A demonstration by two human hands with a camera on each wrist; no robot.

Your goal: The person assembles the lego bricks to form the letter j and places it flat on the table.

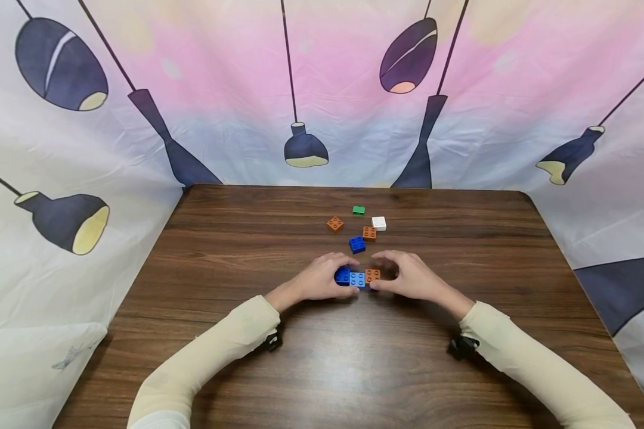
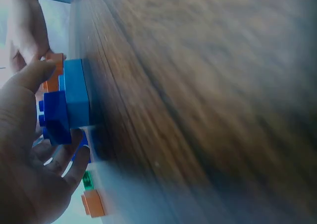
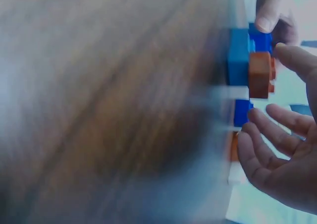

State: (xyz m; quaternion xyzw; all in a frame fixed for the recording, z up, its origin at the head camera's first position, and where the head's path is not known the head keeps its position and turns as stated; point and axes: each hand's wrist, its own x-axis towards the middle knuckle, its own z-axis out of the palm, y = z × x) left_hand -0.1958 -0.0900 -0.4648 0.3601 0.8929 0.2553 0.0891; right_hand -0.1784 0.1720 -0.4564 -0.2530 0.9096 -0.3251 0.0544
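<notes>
Near the table's (image 1: pixel 311 381) far edge we see a green brick (image 1: pixel 358 211), a white brick (image 1: pixel 378 223) and two loose orange bricks (image 1: pixel 335 224). A loose blue brick (image 1: pixel 357 245) lies just past our hands. Farther from that edge, a dark blue brick (image 1: pixel 342 274) and a stacked orange brick (image 1: pixel 372 276) sit on a light blue brick (image 1: pixel 357 280). Our left hand (image 1: pixel 322 279) curls its fingers around the dark blue one. Our right hand's (image 1: pixel 414 277) fingers spread wide beside the orange one.
</notes>
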